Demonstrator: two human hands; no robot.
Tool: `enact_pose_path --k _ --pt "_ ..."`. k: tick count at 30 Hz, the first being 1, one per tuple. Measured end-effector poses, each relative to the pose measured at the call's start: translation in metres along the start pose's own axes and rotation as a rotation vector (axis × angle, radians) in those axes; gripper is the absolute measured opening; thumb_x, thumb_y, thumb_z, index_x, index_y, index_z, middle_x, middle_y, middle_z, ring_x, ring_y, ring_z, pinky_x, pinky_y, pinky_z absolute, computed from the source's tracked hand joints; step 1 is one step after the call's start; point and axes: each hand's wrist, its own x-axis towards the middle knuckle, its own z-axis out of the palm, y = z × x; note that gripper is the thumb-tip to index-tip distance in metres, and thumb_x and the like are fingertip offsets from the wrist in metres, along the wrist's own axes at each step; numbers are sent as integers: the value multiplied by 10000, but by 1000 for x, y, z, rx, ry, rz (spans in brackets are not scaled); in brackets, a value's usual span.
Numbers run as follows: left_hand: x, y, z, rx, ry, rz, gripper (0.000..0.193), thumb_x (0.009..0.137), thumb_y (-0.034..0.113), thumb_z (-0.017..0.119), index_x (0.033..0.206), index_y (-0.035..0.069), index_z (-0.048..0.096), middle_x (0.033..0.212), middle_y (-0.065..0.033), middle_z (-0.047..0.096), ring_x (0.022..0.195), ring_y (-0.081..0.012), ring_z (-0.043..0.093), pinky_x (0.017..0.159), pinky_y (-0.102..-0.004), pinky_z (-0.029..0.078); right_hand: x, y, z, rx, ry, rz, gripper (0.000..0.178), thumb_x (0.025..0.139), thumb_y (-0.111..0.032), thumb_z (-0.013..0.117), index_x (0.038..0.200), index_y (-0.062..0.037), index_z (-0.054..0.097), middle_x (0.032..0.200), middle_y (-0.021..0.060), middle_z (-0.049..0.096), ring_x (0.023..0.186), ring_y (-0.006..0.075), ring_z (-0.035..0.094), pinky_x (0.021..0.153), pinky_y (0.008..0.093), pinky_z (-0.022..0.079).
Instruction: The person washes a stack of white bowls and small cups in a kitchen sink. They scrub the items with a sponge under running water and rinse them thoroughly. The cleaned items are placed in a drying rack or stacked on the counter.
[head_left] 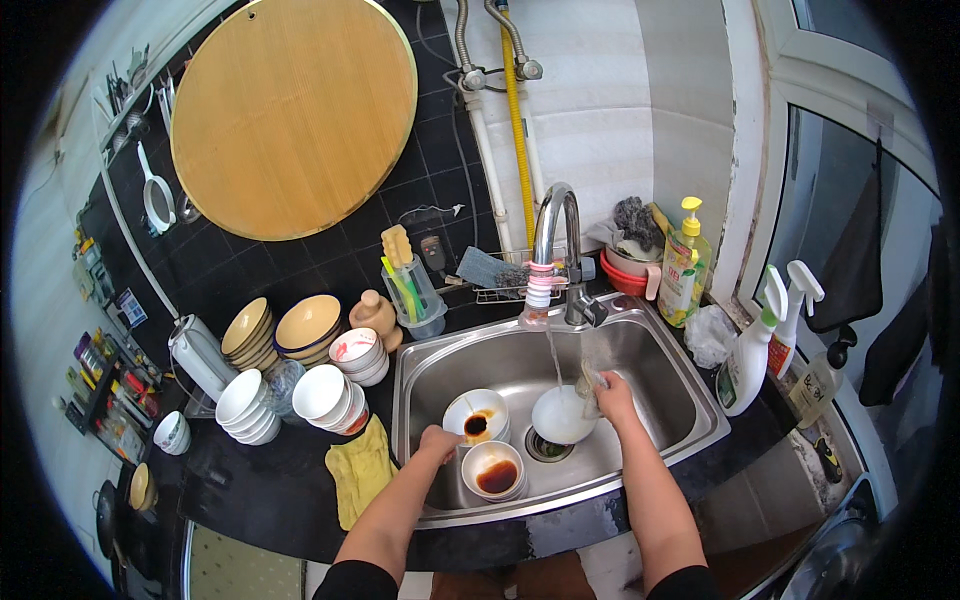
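Left hand [437,445]: fingers at the near edge of a white bowl [462,408] with dark liquid in it.
Second liquid-filled bowl [492,480]: just right of the left hand, nearer the body, reddish-brown inside.
Right hand [615,397]: pinches a pale, crumpled piece [589,392], its kind unclear.
Plain white bowl [560,420]: between the hands, close to the right one, tilted under running water.
Faucet [545,235]: beyond both hands.
Metal sink [655,385]: beneath both hands.
Yellow cloth [358,475]: left of the left hand, on the dark counter.
White bowl stacks [243,400]: farther left, beyond the left hand.
Spray bottles [745,365]: right of the right hand.
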Motion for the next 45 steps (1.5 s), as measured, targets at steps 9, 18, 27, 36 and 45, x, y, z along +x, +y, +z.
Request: enact_pose_path --k 9,18,27,36,45 --pt "-5 13 1 -572 -63 -94 147 737 -27 465 812 -126 543 645 -176 596 515 -264 615 373 -353 501 -6 -4 -9 -21 20 -46 248 729 -62 589 966 10 599 859 135 635 777 199 601 709 303 462" --pt "-21 28 -15 -377 161 244 147 683 -16 508 754 -107 600 652 -219 597 597 -331 638 438 -399 529 -12 -12 -8 -110 -49 -2 267 721 -82 597 972 10 601 841 123 638 760 191 597 683 306 465" --pt "-60 51 -27 43 480 958 132 702 85 568 804 3 589 736 -221 580 686 -387 577 622 -447 477 -27 -25 -15 -236 -701 177 272 708 -147 584 956 -47 635 814 48 625 749 157 562 683 281 454" --pt "-55 43 -22 -211 772 1250 59 720 38 554 693 -11 535 944 -261 586 628 -349 604 555 -410 513 -40 -28 12 17 -736 -12 303 806 -80 565 1107 -47 562 936 21 602 842 106 536 756 245 432" --pt "-44 17 -10 -1377 40 308 173 674 -82 514 626 25 386 657 -90 483 550 -223 572 469 -436 570 -72 -138 84 -397 -334 -970 161 733 -131 625 888 -112 665 880 83 623 900 195 544 759 325 430"
